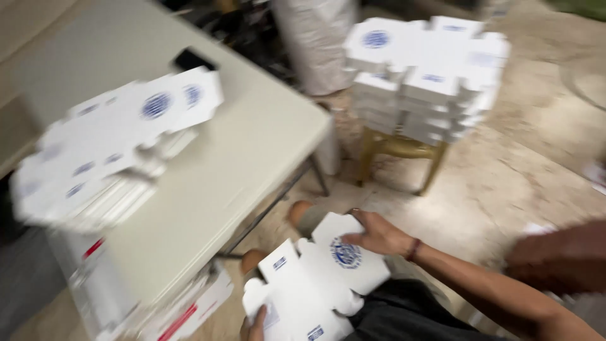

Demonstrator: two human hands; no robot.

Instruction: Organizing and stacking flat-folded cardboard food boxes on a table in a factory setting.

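**Desk:** Both hands, what are they doing?

**Photographer:** Right hand (379, 235) lies spread, palm down, on the far end of a flat white box blank (319, 284) with a blue round seal. Left hand (254, 328) pinches the near corner at the frame's bottom edge, mostly cut off.

**Desk:** Biggest thing first, then.

**Photographer:** Cream folding table (233, 158) fills nine to eleven o'clock, bearing a blurred stack of flat blanks (107, 158). At one o'clock, well apart, folded white boxes (423, 76) are piled on a gold-legged stool (401, 151). Under the table, at eight o'clock, white cartons with red marks (183, 312).

**Desk:** And the blank itself?

**Photographer:** Held over the person's lap, between the hands. Its long axis runs from seven o'clock to one o'clock. The right hand sits nearer the seal; the left grips the opposite end.
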